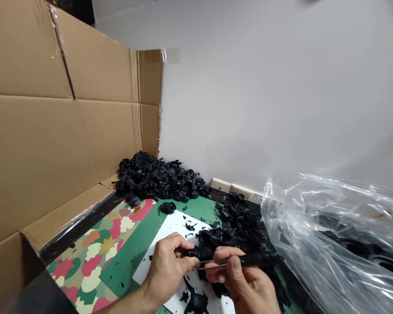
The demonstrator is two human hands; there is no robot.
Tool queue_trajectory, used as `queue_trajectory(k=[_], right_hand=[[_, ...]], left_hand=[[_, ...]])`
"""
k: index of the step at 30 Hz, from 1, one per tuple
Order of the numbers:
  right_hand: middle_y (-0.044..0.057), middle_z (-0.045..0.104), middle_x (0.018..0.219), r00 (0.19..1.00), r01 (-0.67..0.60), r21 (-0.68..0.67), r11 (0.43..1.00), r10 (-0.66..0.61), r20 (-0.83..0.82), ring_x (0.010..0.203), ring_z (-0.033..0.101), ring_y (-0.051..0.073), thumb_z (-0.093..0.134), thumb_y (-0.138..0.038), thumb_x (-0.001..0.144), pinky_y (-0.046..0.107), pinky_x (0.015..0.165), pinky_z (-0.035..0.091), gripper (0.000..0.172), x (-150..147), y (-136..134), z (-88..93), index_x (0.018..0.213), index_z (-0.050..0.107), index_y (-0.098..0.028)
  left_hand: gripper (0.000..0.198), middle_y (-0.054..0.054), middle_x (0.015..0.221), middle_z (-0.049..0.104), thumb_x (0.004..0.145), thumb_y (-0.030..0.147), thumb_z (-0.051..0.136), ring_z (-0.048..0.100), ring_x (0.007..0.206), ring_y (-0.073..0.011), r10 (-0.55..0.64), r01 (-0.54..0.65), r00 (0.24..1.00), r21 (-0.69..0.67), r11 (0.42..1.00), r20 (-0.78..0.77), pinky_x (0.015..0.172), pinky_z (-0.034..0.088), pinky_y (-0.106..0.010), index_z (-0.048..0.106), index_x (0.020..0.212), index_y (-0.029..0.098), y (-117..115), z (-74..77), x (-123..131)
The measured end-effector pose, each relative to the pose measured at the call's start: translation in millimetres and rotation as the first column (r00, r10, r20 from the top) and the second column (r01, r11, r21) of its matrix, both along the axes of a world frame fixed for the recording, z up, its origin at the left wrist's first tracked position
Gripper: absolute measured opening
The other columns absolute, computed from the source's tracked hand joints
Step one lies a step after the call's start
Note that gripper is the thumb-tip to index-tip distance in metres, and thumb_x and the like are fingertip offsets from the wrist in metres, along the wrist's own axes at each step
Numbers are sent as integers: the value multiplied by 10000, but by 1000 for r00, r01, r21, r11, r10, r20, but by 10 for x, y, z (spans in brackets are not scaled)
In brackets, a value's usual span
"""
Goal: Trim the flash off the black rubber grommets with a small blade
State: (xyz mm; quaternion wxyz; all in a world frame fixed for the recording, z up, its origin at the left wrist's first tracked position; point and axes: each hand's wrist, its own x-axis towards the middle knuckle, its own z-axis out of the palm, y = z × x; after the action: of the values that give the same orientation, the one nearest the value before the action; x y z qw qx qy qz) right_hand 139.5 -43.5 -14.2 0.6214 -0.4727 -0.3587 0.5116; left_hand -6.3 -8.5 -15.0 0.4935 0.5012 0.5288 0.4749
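A green mat (121,265) spreads beneath my work, with a white sheet (159,248) lying on it and a heap (239,220) of curled black pieces just beyond my right hand. Over the sheet, my left hand (168,267) is drawn into a narrow pinch, thumb and fingers closed on a small part. My right hand (247,281) curls round a slim tool (258,259), thumb and fingers gripping it where the black handle meets a thin, shiny shaft pointing toward my left thumb. The part (198,252) sits between my two hands, black and rounded, with ribs across it; my fingers hide its ends. Smaller still, torn black scraps (190,226) dot the sheet.
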Motion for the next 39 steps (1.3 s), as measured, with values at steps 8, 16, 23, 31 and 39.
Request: queue_trajectory(k=[8,16,23,31,39], right_hand=[[14,667,763,998,8,130,992,-15,54,634,657,169,841,-492,571,255,620,518,332,-65,0,3,691,720,-207],[40,685,630,967,93,28,995,-97,234,600,653,222,773,-578,591,299,595,500,419,-4,-20,-44,725,709,-186],[55,725,690,962,171,10,985,-170,214,581,667,210,784,-584,570,278,544,503,437,-22,-5,-88,750,735,-190],[53,713,782,968,189,142,972,-208,138,596,641,182,811,-491,589,289,617,540,324,-78,28,-220,724,755,-202],[41,695,791,982,137,238,962,-164,98,706,637,183,816,-405,637,257,656,528,193,-130,17,-191,705,758,-234]], left_hand=[[176,72,549,448,495,170,757,354,512,-91,12,-12,1000,16,1000,0,475,291,-205,618,598,146,-10,-9,0],[122,79,531,438,532,143,693,360,504,-94,0,-1,998,-13,1000,-57,474,282,-212,636,639,150,-11,4,-4],[93,61,557,473,559,173,685,381,525,-104,-24,24,997,-8,1000,-71,500,294,-226,654,644,150,-12,-12,-23],[88,26,602,541,557,188,682,425,549,-125,-47,46,997,-21,999,-67,527,319,-243,659,635,153,-10,-32,-20],[104,32,580,516,534,174,734,400,553,-120,-49,48,998,-27,998,-33,512,299,-228,659,600,148,-47,14,-10]])
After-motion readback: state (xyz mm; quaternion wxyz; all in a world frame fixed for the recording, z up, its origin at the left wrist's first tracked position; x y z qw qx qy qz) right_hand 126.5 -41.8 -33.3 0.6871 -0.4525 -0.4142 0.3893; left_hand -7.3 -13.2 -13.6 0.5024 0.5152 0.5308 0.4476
